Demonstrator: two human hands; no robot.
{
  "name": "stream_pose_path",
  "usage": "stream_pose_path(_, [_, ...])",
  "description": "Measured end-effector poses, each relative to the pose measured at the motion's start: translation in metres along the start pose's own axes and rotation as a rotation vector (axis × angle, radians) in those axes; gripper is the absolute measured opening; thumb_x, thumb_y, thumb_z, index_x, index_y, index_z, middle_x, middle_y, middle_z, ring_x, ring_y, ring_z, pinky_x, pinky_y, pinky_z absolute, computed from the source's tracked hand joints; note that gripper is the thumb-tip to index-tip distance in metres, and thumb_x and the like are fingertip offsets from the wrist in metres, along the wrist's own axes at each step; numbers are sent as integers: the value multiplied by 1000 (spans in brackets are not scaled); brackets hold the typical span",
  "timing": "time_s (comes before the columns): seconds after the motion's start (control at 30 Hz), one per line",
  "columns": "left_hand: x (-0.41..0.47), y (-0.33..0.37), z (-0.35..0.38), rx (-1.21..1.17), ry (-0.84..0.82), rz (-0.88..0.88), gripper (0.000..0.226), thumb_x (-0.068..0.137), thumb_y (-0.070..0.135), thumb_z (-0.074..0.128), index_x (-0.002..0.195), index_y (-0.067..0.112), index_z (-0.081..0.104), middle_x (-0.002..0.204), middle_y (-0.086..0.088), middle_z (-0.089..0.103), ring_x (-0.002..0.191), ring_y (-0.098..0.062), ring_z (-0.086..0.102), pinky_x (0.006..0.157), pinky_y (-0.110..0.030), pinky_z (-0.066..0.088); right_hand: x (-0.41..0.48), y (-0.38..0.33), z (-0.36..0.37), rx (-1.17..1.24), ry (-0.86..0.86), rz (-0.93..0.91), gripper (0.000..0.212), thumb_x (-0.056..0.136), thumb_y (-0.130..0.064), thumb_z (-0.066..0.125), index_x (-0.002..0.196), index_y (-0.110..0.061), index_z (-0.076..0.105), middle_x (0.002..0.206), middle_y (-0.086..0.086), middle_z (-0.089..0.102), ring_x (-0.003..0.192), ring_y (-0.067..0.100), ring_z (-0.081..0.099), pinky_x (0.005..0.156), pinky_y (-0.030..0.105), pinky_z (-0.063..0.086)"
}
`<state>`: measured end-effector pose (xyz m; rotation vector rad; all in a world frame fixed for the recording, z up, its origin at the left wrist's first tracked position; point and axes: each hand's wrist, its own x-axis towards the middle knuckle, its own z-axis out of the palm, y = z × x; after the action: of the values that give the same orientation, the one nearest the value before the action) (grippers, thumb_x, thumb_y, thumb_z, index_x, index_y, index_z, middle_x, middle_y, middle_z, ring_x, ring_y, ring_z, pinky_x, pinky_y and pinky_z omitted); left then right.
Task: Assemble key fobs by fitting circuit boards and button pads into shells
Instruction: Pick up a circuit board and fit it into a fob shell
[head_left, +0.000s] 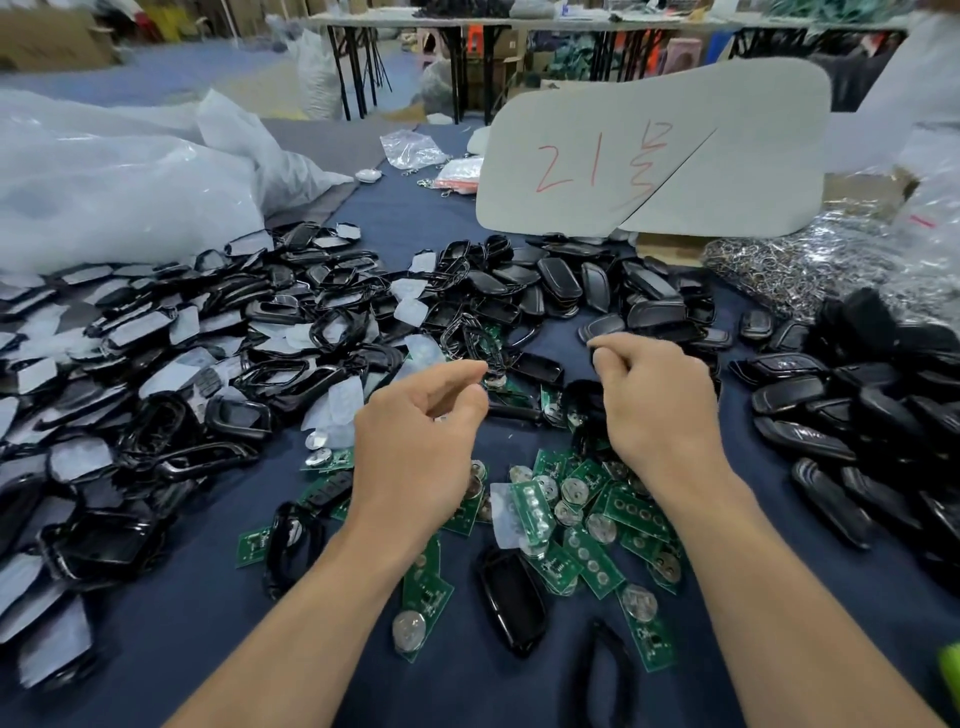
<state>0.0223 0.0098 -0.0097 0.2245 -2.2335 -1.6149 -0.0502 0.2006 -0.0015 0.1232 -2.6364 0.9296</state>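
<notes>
Judging by the piles, most of the work remains. Loose green circuit boards (587, 519), many carrying coin cells, lie scattered on the blue-covered counter (182, 597) under both wrists. Black shell frames (156, 338) and translucent button pads (343, 402) are heaped to the left. The black shells (831, 410) stacked at the right may be finished fobs, but I cannot tell. One open shell (511, 597) lies alone near the boards.

Both forearms reach forward, palms down, over the boards. The left hand (421, 431) has its fingers loosely curled, index and thumb forward, its grip holding nothing I can see. The right hand (654, 395) is curled tighter above a dark part; whether its grip holds anything is hidden.
</notes>
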Motion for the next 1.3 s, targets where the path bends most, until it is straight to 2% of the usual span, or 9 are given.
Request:
stream_pose_path(0.2, [-16,11,4,213,-122,209,68,75,54,71,139,64,48,113,43,64,108,15,63,92,-3,45,-34,-54,-3,422,-17,-20,22,93,-24,59,89,-26,80,74,-14,75,72,8,68,68,32,53])
stream_pose_path(0.37, [-6,1,-2,184,-22,160,69,82,15,85,133,53,59,114,24,73,106,5,70,98,-26,57,-36,-57,3,609,-239,103,36,94,-40,56,92,-13,79,79,6,78,79,28,74,76,53,60])
stream_pose_path(0.47, [1,1,-5,-130,-39,-3,52,89,14,79,131,42,67,110,21,76,113,2,70,98,-21,56,-27,-41,-8,246,-211,-14,20,94,-26,63,86,-28,81,71,-10,76,61,3,67,63,27,57])
stream_pose_path(0.53, [6,3,-6,-330,-31,-119,41,97,9,68,127,37,63,104,10,80,106,-14,75,93,-33,61,-26,-38,-15,-6,-428,-85,19,90,-20,69,91,-34,81,78,-16,76,64,-3,65,71,18,57])
stream_pose_path(0.67, [13,9,-15,-752,-44,-307,20,106,4,49,125,8,55,100,-14,79,86,-26,77,71,-34,63,-29,-41,-15,-336,-543,-151,19,88,-32,74,105,-38,76,105,-7,73,107,20,62,94,32,48])
stream_pose_path(0.83, [18,10,-18,-903,-195,-410,31,108,7,40,138,3,51,114,-21,76,92,-27,77,72,-33,64,-25,-36,-13,-227,-599,-99,16,87,-23,74,76,-32,66,71,-12,66,75,11,61,71,24,43])
stream_pose_path(1.03, [19,4,-15,-904,-346,-421,36,107,2,41,141,8,49,121,-18,75,105,-29,75,80,-40,64,-17,-22,-4,541,-153,177,23,97,-2,56,82,-20,54,60,-1,67,63,26,69,61,42,54])
stream_pose_path(1.13, [19,3,-15,-879,-411,-388,43,97,5,52,139,12,55,124,-14,74,110,-27,73,89,-48,63,-19,-24,1,795,-154,270,18,98,3,55,89,-12,55,55,-2,63,55,24,68,51,33,54])
stream_pose_path(1.3, [18,3,-14,-838,-426,-382,40,88,3,59,127,11,61,120,-11,72,110,-22,72,82,-45,64,-22,-24,5,576,-52,63,22,94,-3,62,85,-20,70,59,6,62,49,12,50,48,26,39])
